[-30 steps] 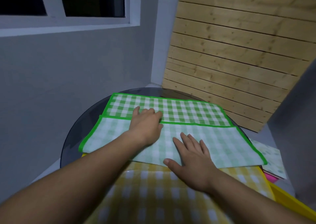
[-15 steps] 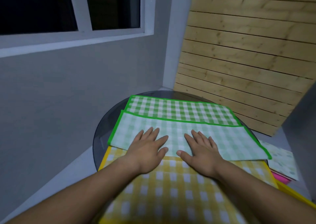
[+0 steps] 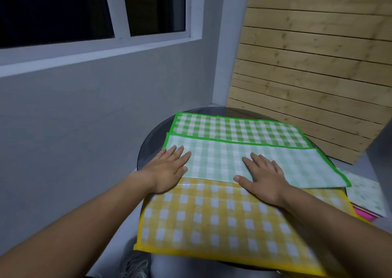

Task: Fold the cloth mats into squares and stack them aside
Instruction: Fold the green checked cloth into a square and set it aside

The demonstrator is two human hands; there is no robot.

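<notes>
Two hands in view, both flat and palm-down, fingers extended and slightly spread, gripping nothing; left hand (image 3: 168,169) presses near the left end of the green check mat (image 3: 237,148), right hand (image 3: 263,177) presses near its middle, heel of the palm over the yellow check mat (image 3: 214,220); Mats counted: one green, one yellow, both on the round dark glass table (image 3: 148,142); green mat lies on the far half of the table, folded lengthwise once (the near flap shows its pale underside, with the brighter checked face exposed as a strip beyond it), fold edge toward the person and overlapping the far edge of the yellow mat; yellow mat lies unfolded beneath it, near edge hanging past the table rim; To the right, beside the table and lower, a pile of patterned sheets (image 3: 364,193), pale one on top with a pink edge showing below, count within the pile cannot be told; Background: one window (image 3: 91,12) with two dark panes; one slatted wooden panel (image 3: 314,70) leaning at right.
</notes>
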